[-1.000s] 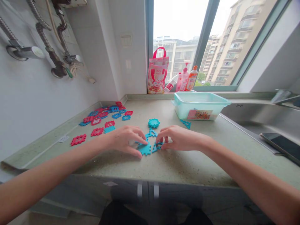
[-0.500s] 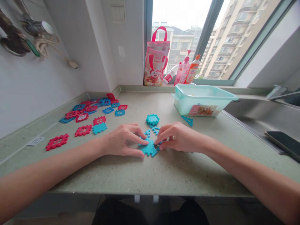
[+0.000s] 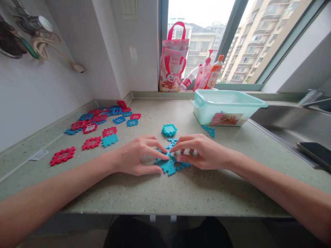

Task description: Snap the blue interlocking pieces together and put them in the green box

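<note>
Flat turquoise interlocking tiles [image 3: 169, 168], joined at their toothed edges, lie on the counter between my hands. My left hand [image 3: 144, 155] rests over their left side, fingers stretched, the index fingertip pressing on top and the thumb apart at the near edge. On the right side my right hand [image 3: 198, 151] is bent over the pieces, with index finger and thumb apart and touching them. A frame-like tile [image 3: 182, 166] with an opening shows under that hand. Small turquoise pieces [image 3: 172, 140] lie just beyond my fingertips. My hands partly hide the joined tiles.
A turquoise tile stack [image 3: 169, 130] stands beyond my hands. Red and blue window tiles [image 3: 99, 119] are heaped at left. A triangular piece [image 3: 208, 131] lies before the green plastic bin [image 3: 227, 108]. The sink [image 3: 279, 124] and a phone [image 3: 315, 155] are at right.
My right thumb and index finger have parted from their pinch. The frame-like tile at the right of the joined pieces is more exposed. The view has shifted slightly.
</note>
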`<state>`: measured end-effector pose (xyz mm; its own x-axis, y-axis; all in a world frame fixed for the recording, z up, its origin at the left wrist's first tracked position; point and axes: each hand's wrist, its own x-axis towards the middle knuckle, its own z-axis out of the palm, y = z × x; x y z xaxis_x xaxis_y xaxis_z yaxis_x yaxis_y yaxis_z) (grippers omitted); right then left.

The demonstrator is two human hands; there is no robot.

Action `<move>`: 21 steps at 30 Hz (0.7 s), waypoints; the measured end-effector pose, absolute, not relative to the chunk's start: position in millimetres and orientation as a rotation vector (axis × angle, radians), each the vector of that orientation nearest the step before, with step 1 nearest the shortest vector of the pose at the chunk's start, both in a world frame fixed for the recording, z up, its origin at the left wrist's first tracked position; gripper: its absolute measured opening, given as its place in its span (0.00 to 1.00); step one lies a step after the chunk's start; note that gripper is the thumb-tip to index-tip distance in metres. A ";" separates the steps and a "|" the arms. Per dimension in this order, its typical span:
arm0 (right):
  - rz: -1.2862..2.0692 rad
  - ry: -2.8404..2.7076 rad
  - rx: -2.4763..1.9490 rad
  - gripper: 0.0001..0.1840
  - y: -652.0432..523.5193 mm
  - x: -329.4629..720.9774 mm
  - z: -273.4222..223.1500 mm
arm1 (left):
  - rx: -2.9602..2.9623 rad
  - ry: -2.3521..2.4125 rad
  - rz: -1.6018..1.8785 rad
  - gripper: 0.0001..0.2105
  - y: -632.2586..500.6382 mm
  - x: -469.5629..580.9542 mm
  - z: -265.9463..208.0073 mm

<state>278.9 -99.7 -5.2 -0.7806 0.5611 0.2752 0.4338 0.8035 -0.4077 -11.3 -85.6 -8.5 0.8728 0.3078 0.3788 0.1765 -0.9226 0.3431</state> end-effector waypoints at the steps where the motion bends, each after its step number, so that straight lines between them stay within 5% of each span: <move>1: 0.453 -2.593 -0.740 0.16 -98.4 278.9 -5.8 | 2.748 0.328 0.602 0.17 -86.6 -10.6 -6.2; 14: 0.341 -2.587 -0.775 0.10 -93.4 278.9 -14.8 | 2.897 0.336 0.547 0.16 -82.2 -23.7 0.0; 21: 0.292 -2.621 -0.775 0.14 -87.1 284.6 -7.9 | 2.911 0.306 0.537 0.12 -72.2 -24.8 -4.1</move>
<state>284.6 -87.1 -7.9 -0.7712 0.5576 0.3071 0.4763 0.8255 -0.3028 -24.8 -72.2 -4.1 0.9144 0.2296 0.3334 0.1699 -0.9652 0.1987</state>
